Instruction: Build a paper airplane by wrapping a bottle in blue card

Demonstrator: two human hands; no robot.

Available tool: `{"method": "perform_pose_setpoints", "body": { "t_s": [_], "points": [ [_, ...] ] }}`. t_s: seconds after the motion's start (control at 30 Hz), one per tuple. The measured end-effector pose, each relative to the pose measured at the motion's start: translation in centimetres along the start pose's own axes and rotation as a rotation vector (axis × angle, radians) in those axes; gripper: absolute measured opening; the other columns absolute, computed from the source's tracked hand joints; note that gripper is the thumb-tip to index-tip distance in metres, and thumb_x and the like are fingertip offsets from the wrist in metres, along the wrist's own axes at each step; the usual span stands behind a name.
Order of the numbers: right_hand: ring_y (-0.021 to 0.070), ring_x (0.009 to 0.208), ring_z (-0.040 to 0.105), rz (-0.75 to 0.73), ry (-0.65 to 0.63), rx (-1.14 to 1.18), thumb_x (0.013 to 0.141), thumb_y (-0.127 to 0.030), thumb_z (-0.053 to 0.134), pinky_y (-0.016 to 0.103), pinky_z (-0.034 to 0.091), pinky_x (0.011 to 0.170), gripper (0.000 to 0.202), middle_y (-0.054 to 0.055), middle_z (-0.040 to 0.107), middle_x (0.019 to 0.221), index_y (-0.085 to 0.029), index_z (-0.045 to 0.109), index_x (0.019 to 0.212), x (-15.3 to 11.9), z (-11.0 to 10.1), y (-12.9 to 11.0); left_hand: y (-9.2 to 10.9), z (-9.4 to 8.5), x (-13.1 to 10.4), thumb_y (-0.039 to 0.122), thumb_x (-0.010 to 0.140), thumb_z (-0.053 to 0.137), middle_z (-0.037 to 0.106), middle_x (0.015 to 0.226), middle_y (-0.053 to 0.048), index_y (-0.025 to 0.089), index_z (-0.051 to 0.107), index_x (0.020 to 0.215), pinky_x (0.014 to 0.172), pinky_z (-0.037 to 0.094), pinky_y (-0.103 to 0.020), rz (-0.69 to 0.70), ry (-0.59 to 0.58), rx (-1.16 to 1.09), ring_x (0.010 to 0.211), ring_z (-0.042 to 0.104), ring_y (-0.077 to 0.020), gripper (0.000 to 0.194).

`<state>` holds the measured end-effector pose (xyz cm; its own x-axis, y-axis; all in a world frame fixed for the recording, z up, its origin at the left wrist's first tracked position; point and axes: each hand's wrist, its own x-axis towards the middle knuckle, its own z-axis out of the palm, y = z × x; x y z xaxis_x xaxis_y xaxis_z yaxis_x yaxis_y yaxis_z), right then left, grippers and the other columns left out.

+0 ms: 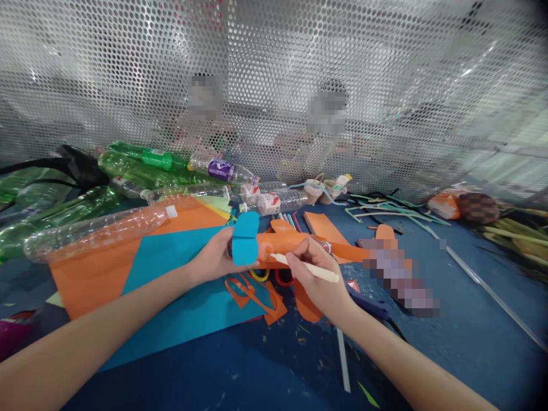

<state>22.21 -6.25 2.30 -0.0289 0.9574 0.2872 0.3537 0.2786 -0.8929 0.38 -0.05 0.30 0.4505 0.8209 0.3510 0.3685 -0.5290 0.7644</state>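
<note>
My left hand (pixel 213 256) is closed around one end of an orange paper-wrapped bottle (pixel 280 242). A bent piece of blue paper (pixel 245 238) sits at that end, beside my fingers. In a pinch grip, my right hand (pixel 322 264) holds a cream-coloured marker pen (pixel 323 273). Its tip meets or nearly meets the orange paper, near a faint round mark. Orange paper flaps stick out from the bottle, and its clear neck shows by my right wrist. Beneath lie a blue paper sheet (pixel 171 308), orange paper offcuts (pixel 274 311) and partly hidden scissors handles (pixel 259 275).
Clear and green plastic bottles (pixel 103 228) lie at the left and back. A perforated metal screen (pixel 265 68) stands behind, with two people beyond it. Straws (pixel 394 208) and a blurred-out phone-like object (pixel 402 279) lie rightward on the blue table (pixel 462 342).
</note>
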Motion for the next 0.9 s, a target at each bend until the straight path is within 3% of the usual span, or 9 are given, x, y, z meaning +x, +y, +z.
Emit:
{"method": "perform_pose_setpoints", "body": {
  "t_s": [0.27, 0.47, 0.9],
  "points": [
    [0.0113, 0.049, 0.039, -0.008, 0.011, 0.027, 0.087, -0.030, 0.057, 0.025, 0.032, 0.048, 0.025, -0.007, 0.043, 0.056, -0.024, 0.041, 0.069, 0.05, 0.01, 0.13, 0.02, -0.07, -0.03, 0.047, 0.070, 0.075, 0.059, 0.081, -0.003, 0.018, 0.056, 0.090, 0.062, 0.050, -0.034, 0.003, 0.018, 0.051, 0.071, 0.059, -0.0207, 0.040],
    [0.0120, 0.051, 0.040, -0.026, 0.007, 0.015, 0.088, -0.031, 0.056, 0.026, 0.033, 0.050, 0.024, -0.006, 0.044, 0.058, -0.024, 0.042, 0.070, 0.17, -0.08, 0.01, 0.12, -0.16, -0.04, 0.047, 0.070, 0.075, 0.057, 0.074, -0.001, 0.019, 0.054, 0.085, 0.059, 0.048, -0.031, 0.010, 0.010, 0.051, 0.067, 0.057, -0.0188, 0.038],
    [0.0119, 0.050, 0.042, -0.036, 0.050, -0.009, 0.087, -0.030, 0.056, 0.027, 0.035, 0.051, 0.025, -0.006, 0.045, 0.055, -0.024, 0.041, 0.067, 0.26, -0.08, 0.36, 0.46, -0.21, -0.04, 0.045, 0.071, 0.075, 0.059, 0.081, -0.001, 0.019, 0.055, 0.088, 0.060, 0.051, -0.030, 0.029, -0.001, 0.021, 0.070, 0.059, -0.0187, 0.037]
  ]
}}
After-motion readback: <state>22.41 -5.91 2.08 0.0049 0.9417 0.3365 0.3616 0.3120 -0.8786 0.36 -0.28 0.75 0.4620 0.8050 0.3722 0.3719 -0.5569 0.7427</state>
